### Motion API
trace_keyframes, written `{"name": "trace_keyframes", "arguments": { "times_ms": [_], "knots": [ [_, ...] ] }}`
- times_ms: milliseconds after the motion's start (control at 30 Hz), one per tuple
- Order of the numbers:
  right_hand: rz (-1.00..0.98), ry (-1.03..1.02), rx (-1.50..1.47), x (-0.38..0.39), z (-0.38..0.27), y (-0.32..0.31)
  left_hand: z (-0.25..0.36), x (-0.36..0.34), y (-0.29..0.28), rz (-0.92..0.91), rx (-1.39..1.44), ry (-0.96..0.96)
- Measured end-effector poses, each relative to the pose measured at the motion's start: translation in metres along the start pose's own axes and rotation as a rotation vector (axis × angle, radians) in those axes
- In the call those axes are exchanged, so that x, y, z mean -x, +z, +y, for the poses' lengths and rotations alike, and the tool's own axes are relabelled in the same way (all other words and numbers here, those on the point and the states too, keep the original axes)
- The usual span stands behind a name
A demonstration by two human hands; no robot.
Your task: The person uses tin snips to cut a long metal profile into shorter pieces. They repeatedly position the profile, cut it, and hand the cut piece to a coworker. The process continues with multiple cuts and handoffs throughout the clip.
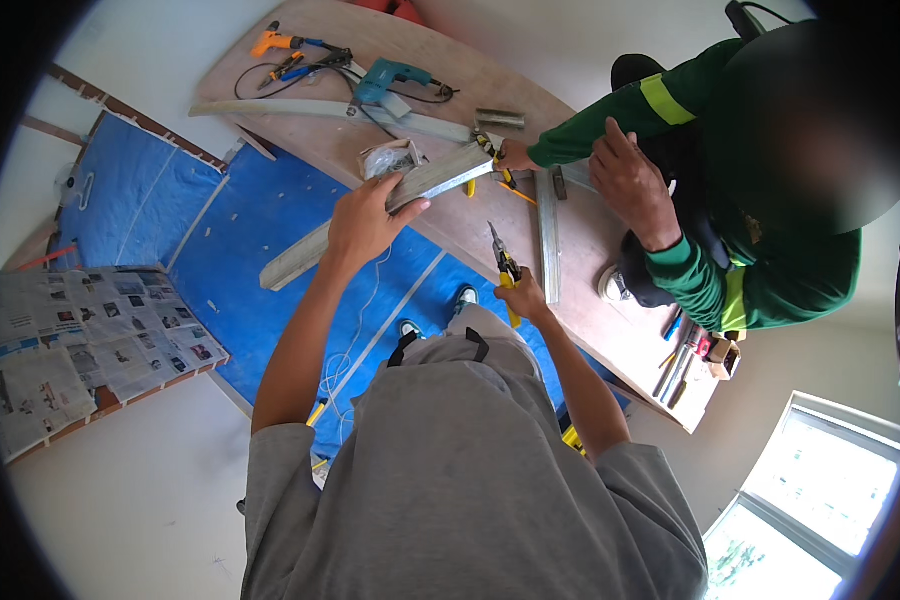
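Left hand (366, 214): I see its grip wrapped around a metal profile (442, 177), near the middle. Profile runs slantwise, one end over the blue floor covering (232, 240), the other above the tabletop (585, 325) by a co-worker's hand (516, 156) (yellow-black tool (488, 146) there too; can't tell if it touches). Right hand (524, 298): grip closed around yellow-handled snips (508, 268), blades pointing away from the body, apart from the profile. Tabletop also has, from my view, a teal drill (385, 80), small box (392, 158), another metal strip (548, 240).
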State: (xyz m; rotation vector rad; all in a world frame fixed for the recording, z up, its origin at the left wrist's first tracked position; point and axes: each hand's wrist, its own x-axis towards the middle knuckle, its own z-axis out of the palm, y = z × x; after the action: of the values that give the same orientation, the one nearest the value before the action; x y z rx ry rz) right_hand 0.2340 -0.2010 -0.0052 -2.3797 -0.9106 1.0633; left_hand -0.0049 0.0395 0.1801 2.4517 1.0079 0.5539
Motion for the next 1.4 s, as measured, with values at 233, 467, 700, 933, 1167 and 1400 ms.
{"name": "trace_keyframes", "arguments": {
  "times_ms": [233,467,700,933,1167,1400],
  "knots": [
    [0.267,-0.365,0.314,-0.024,-0.103,-0.065,0.027,-0.021,0.032,0.034,0.06,-0.187],
    [0.393,-1.443,0.764,-0.021,-0.261,-0.134,0.024,-0.031,0.071,-0.034,0.201,-0.3],
    [0.444,-1.27,1.012,-0.04,-0.296,-0.129,0.037,-0.071,0.075,0.152,0.224,-0.141],
    [0.496,-1.181,0.185,-0.075,-0.142,-0.094,0.081,-0.143,0.03,0.261,0.584,-0.127],
    [-0.036,0.006,-0.344,0.105,0.133,-0.092,0.044,-0.055,0.031,0.15,0.237,0.078],
    [0.181,-0.461,-0.374,0.175,0.119,-0.089,0.011,0.146,0.022,-1.23,-0.147,0.011]
  ]
}}
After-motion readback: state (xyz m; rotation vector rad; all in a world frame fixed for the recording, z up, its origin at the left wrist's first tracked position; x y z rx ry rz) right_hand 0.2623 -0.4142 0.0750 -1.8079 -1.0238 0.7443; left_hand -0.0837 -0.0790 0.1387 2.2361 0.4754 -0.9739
